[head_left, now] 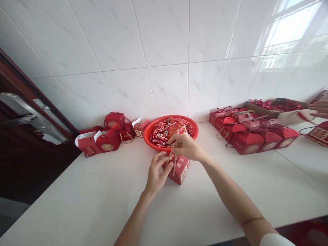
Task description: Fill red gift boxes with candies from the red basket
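Note:
A small red gift box (pixel 182 168) with white lettering stands on the table in front of me, turned at an angle. My right hand (pixel 186 147) pinches the top of its beige braided cord handle (pixel 175 165) between thumb and fingertips, above the lid. At the box's left side is my left hand (pixel 156 172), thumb and fingers apart, fingertips against the lid and beside one cord strand. Just behind the box sits a red plastic basket (pixel 196 132) full of red-wrapped sweets (pixel 160 131).
Several red boxes (pixel 107 140) stand at the left by the wall, some with lids up. More closed boxes (pixel 247 141) cluster at the right, before a cardboard tray (pixel 292 102) of red items. Another person's hand (pixel 320 108) is at the right edge. A dark door (pixel 15 136) borders the left.

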Demonstrator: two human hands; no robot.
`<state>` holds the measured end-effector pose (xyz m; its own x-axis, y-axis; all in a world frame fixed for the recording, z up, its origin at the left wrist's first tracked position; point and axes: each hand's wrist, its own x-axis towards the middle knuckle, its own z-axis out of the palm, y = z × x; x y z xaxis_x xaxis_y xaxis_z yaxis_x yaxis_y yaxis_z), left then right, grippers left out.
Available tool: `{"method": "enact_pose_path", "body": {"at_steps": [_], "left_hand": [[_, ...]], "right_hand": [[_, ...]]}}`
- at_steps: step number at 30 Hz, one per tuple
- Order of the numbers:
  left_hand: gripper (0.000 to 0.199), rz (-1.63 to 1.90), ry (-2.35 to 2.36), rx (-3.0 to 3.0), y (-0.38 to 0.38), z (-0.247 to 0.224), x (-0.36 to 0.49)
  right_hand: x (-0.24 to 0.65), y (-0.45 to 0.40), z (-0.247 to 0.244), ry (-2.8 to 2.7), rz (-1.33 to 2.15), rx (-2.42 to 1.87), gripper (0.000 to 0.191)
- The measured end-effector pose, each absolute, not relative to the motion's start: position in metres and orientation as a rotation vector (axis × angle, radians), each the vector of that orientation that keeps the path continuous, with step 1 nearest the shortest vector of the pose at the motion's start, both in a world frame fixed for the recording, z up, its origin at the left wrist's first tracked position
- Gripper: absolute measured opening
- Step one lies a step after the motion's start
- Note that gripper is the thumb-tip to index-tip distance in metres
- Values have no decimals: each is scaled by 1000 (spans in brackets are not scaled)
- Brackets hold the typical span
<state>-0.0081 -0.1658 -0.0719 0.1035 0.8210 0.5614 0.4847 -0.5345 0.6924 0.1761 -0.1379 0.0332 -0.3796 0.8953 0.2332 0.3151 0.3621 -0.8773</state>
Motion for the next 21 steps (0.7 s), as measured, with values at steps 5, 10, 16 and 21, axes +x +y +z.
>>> {"method": "enact_pose_path", "body": {"at_steps": [5,10,16,21], "left_hand": [[33,1457,1119,2015,-173,-71,0],[28,1283,1111,2062,-174,-74,6],[25,1183,1073,2129,-175,-76,10],[25,1170,1051,2162,-173,-79,11]], "right_hand": [[229,-159,46,-1801,924,-1136,21],[299,-198,60,-1612,827,-1309,24],[392,-234,55,-1324,624,-1564,22],[456,-235,49,-1028,435,-1841,12]]}}
